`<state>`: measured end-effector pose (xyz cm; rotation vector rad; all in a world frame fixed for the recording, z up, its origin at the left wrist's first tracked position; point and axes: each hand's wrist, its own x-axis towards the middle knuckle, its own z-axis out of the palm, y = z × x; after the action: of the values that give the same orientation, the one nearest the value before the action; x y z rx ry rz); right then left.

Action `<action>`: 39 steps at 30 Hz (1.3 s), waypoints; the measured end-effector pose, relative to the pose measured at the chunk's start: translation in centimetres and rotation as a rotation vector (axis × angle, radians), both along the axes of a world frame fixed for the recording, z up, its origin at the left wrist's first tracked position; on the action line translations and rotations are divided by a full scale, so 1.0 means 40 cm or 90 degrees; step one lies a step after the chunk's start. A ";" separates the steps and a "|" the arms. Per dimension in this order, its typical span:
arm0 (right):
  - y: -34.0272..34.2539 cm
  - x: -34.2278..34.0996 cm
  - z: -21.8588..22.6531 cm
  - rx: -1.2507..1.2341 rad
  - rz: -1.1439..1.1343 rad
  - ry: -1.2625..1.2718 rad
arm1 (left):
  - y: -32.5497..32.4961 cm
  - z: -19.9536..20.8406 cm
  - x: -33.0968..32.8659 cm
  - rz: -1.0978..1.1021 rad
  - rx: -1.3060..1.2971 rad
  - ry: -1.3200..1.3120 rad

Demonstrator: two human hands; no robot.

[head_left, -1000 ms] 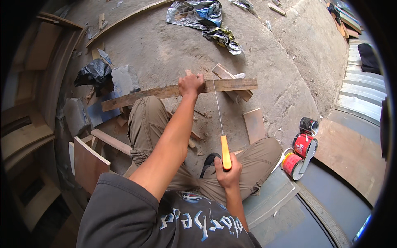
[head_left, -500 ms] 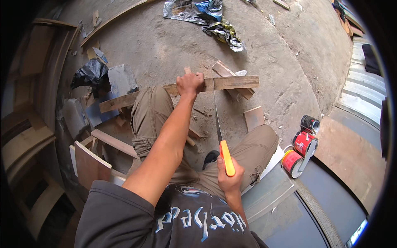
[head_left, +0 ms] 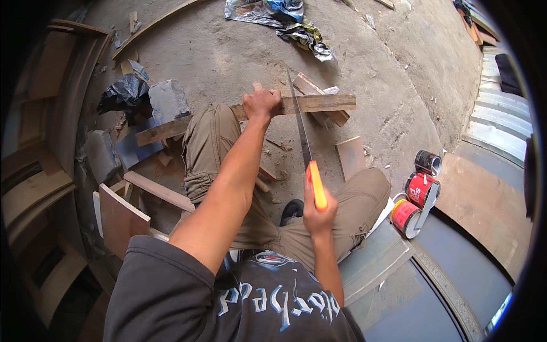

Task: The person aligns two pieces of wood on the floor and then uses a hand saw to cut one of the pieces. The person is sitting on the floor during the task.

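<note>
A long wooden board (head_left: 327, 103) runs crosswise in front of me, its left part passing behind my left knee. My left hand (head_left: 262, 104) is closed around the board just left of the saw. In my right hand (head_left: 320, 214) is the orange handle of a handsaw (head_left: 302, 128). The blade crosses the board a little right of my left hand, and its tip sticks out past the far edge. Under the board's right part lies a shorter wood piece (head_left: 319, 98), set at a slant. Whether the teeth have cut into the wood cannot be made out.
Three paint cans (head_left: 406, 218) stand at the right beside grey panels (head_left: 461, 256). A concrete block (head_left: 169, 101) and a black plastic bag (head_left: 126, 94) sit at the left, near wooden offcuts (head_left: 159, 191). Crumpled plastic sheeting (head_left: 307, 39) lies on the far ground.
My right hand has pushed the saw forward, away from me, so its tip now reaches well beyond the board. The left hand stays on the board.
</note>
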<state>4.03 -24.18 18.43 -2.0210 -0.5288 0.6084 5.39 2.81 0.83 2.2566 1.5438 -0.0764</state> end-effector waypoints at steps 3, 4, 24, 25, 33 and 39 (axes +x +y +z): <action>-0.072 -0.052 0.048 0.025 -0.017 -0.067 | -0.007 0.031 0.012 -0.018 -0.041 0.003; -0.068 -0.052 0.053 0.032 -0.027 -0.061 | -0.007 0.033 0.013 -0.019 -0.031 0.000; -0.106 -0.057 0.117 -0.037 -0.018 -0.026 | -0.014 0.005 -0.007 -0.018 0.005 -0.032; -0.102 -0.053 0.096 -0.019 -0.014 -0.032 | -0.017 0.006 -0.008 -0.018 0.003 -0.033; 0.127 0.040 -0.038 -0.019 0.021 -0.063 | 0.004 -0.002 0.012 0.001 0.013 -0.031; 0.009 -0.033 -0.016 0.027 -0.016 -0.033 | -0.028 -0.033 -0.018 -0.001 0.033 -0.026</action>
<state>2.72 -23.84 17.78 -2.0049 -0.5417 0.5274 4.68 1.69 -0.47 2.2855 1.5393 0.0083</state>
